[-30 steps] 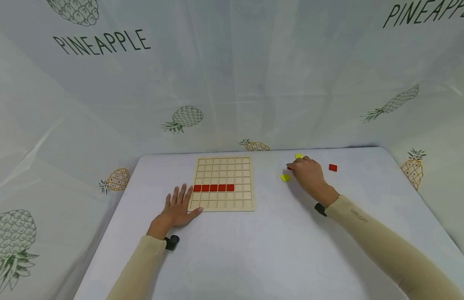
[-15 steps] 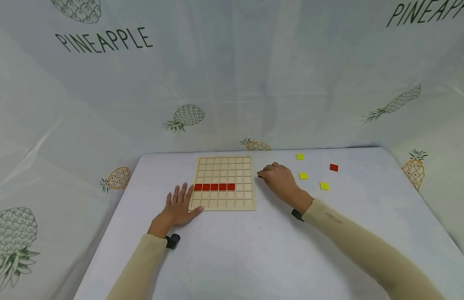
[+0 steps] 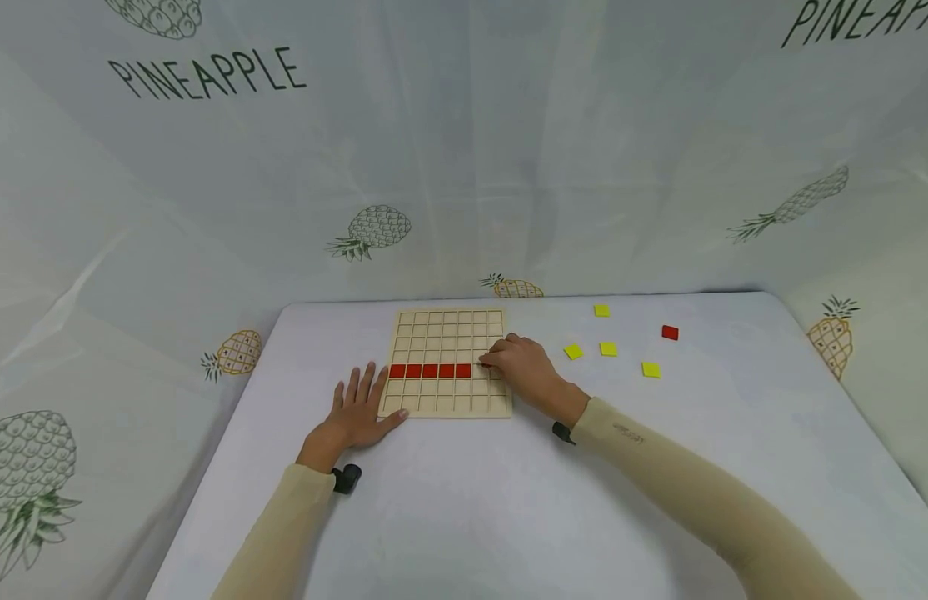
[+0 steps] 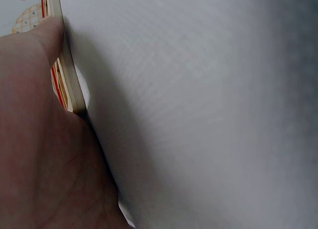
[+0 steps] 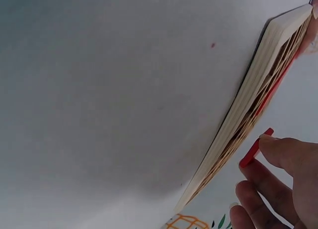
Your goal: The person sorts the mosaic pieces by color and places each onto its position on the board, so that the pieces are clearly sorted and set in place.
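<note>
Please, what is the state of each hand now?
Left hand: open, touching the wooden grid board.
Right hand: closed, pinching a red tile.

Table (image 3: 509, 517): white top, rounded at its far corners
Board (image 3: 441, 347): pale, gridded — flat over there, toward eleven o'clock
Yellow tiles (image 3: 608, 349): four, scattered apart off the board's three-o'clock side
Loose red tile (image 3: 670, 332): same direction — farther out than the yellow
</note>
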Motion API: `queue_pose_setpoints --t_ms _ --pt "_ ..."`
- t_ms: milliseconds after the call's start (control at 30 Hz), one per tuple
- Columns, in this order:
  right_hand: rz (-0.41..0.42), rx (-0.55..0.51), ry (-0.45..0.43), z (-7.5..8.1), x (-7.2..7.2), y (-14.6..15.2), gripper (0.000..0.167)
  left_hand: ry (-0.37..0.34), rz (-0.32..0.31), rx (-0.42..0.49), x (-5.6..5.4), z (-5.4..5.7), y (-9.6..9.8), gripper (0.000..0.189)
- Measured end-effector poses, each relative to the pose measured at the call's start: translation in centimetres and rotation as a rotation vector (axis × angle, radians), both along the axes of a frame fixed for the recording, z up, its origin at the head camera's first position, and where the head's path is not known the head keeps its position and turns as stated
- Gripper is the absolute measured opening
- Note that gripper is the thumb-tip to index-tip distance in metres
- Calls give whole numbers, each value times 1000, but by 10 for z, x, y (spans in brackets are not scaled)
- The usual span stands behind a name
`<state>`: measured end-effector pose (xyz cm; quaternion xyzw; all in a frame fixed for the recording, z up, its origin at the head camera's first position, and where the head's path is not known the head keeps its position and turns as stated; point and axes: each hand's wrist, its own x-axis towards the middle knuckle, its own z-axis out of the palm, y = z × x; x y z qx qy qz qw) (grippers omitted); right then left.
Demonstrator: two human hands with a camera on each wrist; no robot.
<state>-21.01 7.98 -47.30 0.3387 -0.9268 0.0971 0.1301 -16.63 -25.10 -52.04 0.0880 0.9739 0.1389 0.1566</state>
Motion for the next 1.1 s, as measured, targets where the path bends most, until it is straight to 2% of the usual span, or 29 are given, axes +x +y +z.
queue_pose_setpoints --t_ms 233,467,700,867,1000,1100 --pt "44 -2 -31 -1 0 -9 18 9 -4 -1 0 1 1 99" --pt "43 43 -77 -2 0 -12 19 6 -5 -12 0 2 2 98" --pt "60 10 -99 -5 -4 -13 18 -14 -1 14 6 13 5 101" --pt "39 30 -128 -6 -3 -15 16 -19 1 22 9 17 6 99" --pt "17 102 -117 -5 3 -13 22 -13 0 19 9 16 7 100" --pt "0 98 -119 -3 8 -7 26 -9 -2 18 7 12 6 101"
